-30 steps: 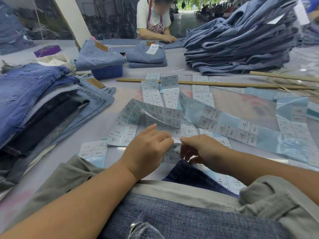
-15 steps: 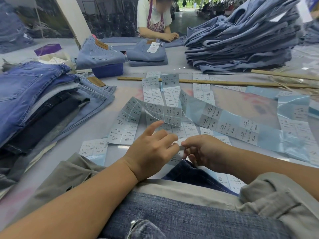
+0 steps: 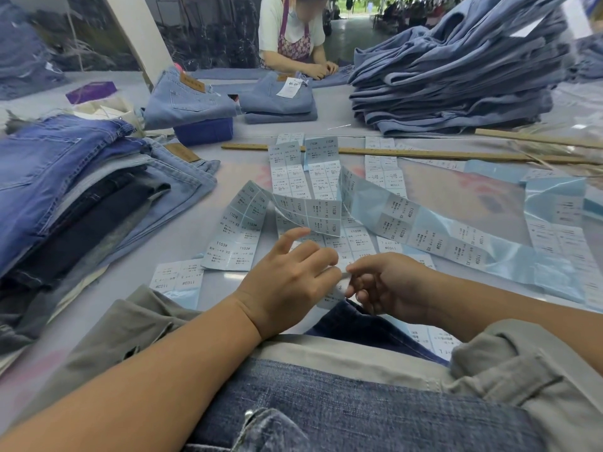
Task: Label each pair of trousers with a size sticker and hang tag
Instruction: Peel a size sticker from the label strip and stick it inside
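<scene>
Low in the centre of the frame the left hand (image 3: pixel 290 282) and the right hand (image 3: pixel 388 288) meet over one pale blue strip of printed size stickers (image 3: pixel 331 295), which lies just above the dark indigo denim trousers (image 3: pixel 362 321) spread at the bottom of the view. Half a second ago the two hands sat closer to the strip with their fingers folded down on it; now the left index finger has lifted and points up toward the middle of the frame, while thumb and middle fingers pinch the strip's edge. The right hand has its thumb and forefinger nipped together at the same spot, the other fingers loosely curled beneath. That reads as a sticker being peeled from its backing, though whether it has come free is too small to tell. The longer curled sheet of white-and-blue labels (image 3: pixel 306 210) above the hands has not shifted. If the sticker is loose, the next step would be pressing it onto the dark trousers right below; the folded blue jeans stack (image 3: pixel 65 177) at the left waits.
</scene>
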Motion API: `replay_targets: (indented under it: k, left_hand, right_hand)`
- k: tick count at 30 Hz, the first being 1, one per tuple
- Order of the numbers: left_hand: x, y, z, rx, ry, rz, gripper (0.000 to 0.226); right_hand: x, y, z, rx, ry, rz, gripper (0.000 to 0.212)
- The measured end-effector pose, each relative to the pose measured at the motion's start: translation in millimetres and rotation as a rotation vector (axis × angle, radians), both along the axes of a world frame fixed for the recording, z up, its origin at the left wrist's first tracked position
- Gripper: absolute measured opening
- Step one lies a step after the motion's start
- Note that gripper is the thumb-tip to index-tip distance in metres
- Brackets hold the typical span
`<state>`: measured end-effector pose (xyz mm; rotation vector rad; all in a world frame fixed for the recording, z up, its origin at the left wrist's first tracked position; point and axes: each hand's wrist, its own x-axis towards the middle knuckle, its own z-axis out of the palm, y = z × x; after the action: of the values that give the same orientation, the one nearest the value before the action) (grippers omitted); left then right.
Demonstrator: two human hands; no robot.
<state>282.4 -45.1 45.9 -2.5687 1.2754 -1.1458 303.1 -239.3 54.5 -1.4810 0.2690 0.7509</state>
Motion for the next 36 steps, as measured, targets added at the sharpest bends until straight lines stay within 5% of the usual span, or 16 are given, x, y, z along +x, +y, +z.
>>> replay_targets:
  k: [6,21,25,30,33,36]
  left_hand:
    - [2,-1,-2,-0.018,0.093,-0.018,0.015]
    - [-16,-9,33,-0.361,0.219,0.046,0.010]
    - [-25,-19,64,-0.648,0.523,0.056,0.015]
    - [-25,-39,92,-0.641,0.948,0.113,0.023]
    - [-31,-58,108,-0.636,1.049,0.085,0.023]
    - [-40,-84,127,-0.641,1.086,0.029,0.024]
  right_hand:
    - [1,0,-1,0.016,-0.071,-0.043,0.026]
    - [10,-13,-10,-0.207,-0.132,-0.172,0.021]
    - [13,-17,0,-0.352,-0.178,-0.053,0.014]
    - [-3,-31,44,-0.676,-0.393,0.393,0.018]
    - [-26,-61,79,-0.812,-0.633,0.359,0.017]
    - [-61,-101,106,-0.686,-0.723,0.199,0.017]
